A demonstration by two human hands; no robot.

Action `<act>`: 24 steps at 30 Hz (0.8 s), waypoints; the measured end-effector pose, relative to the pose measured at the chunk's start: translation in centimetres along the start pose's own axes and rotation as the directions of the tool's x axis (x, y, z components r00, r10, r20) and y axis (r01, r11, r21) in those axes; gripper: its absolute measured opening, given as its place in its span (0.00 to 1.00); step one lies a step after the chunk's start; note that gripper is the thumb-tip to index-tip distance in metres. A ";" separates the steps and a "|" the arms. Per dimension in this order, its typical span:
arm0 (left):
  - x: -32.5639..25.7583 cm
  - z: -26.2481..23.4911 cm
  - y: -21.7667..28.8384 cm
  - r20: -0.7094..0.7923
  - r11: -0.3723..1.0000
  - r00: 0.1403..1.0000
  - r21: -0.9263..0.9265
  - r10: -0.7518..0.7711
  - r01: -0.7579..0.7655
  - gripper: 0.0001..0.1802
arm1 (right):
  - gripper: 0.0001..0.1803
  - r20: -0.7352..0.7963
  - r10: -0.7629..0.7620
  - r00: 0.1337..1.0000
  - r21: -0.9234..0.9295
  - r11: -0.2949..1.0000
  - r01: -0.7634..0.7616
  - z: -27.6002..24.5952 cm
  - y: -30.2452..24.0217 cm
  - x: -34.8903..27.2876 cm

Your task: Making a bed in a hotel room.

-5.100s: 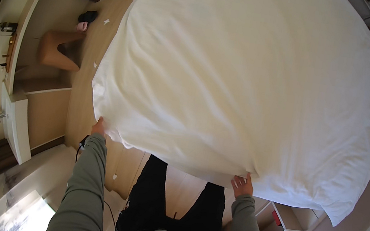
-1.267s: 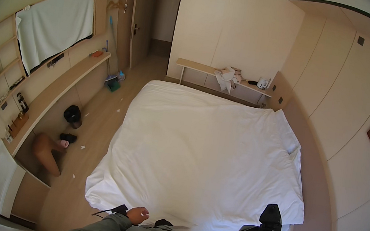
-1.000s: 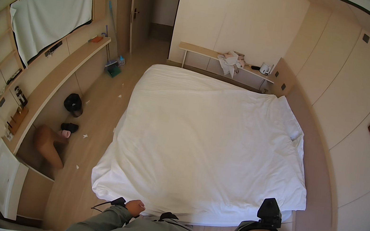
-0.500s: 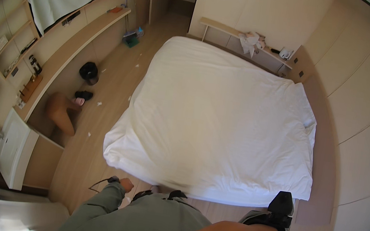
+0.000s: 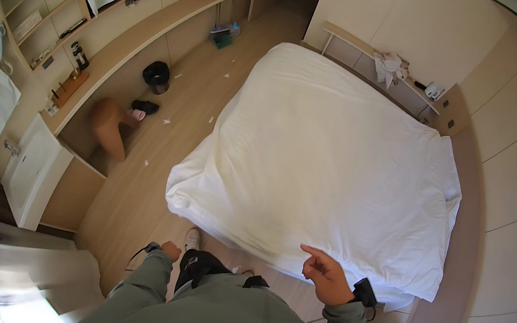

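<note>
My right hand (image 5: 328, 277) hovers above the near edge of the bed, its index finger stretched toward the left and the other fingers loosely curled. It holds nothing. A dark band with a black device (image 5: 364, 292) is strapped round that wrist. My left hand (image 5: 172, 251) hangs beside my left thigh, left of the bed's near corner, with its fingers curled and nothing visible in them. Another dark device (image 5: 151, 248) sits on the left wrist. The bed in front of me is covered by a rumpled white sheet (image 5: 330, 172), which drapes over its sides.
Small white scraps (image 5: 166, 122) lie on the wooden floor at left. Along the left wall stand a brown curved stool (image 5: 110, 128), a black bin (image 5: 156, 74) and a green dustpan (image 5: 222, 40) under a long shelf (image 5: 145, 24). A narrow ledge (image 5: 350, 39) runs behind the bed.
My right arm has swung down and forward, from close under the camera to above the bed's near edge. The view has shifted, and a shoe now shows by the bed.
</note>
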State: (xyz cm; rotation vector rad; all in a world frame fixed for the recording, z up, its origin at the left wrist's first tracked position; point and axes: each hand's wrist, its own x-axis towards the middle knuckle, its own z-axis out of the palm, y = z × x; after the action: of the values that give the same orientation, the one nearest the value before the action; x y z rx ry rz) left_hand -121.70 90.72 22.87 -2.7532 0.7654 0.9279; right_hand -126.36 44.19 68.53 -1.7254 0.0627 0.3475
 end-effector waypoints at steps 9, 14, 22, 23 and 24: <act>10.5 -1.5 -11.9 0.059 0.412 0.821 -0.844 -0.567 0.344 0.21 | 0.22 -0.212 0.459 0.863 0.026 0.885 -0.464 5.8 15.5 7.2; 20.3 -2.2 -18.6 0.008 0.338 0.779 -0.898 -0.627 0.282 0.26 | 0.17 -0.245 0.668 0.702 -0.189 0.678 -0.711 12.8 19.7 11.3; 32.9 -6.4 -21.6 0.117 0.162 0.766 -0.947 -0.632 0.279 0.49 | 0.17 -0.383 0.631 0.675 -0.352 0.575 -0.738 19.0 23.1 10.2; 33.2 -4.4 -23.3 0.139 0.149 0.748 -0.941 -0.649 0.304 0.49 | 0.17 -0.359 0.664 0.656 -0.325 0.570 -0.755 19.4 23.1 10.8; 33.8 -1.9 -25.7 0.133 -0.015 0.764 -0.987 -0.632 0.159 0.47 | 0.17 -0.317 0.675 0.666 -0.342 0.574 -0.744 19.4 23.3 12.1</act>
State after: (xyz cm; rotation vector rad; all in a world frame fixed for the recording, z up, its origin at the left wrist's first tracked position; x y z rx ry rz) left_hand -84.61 98.05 3.38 -3.8614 -1.3716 0.9135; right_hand -124.09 60.52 40.27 -2.1295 0.8929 0.8881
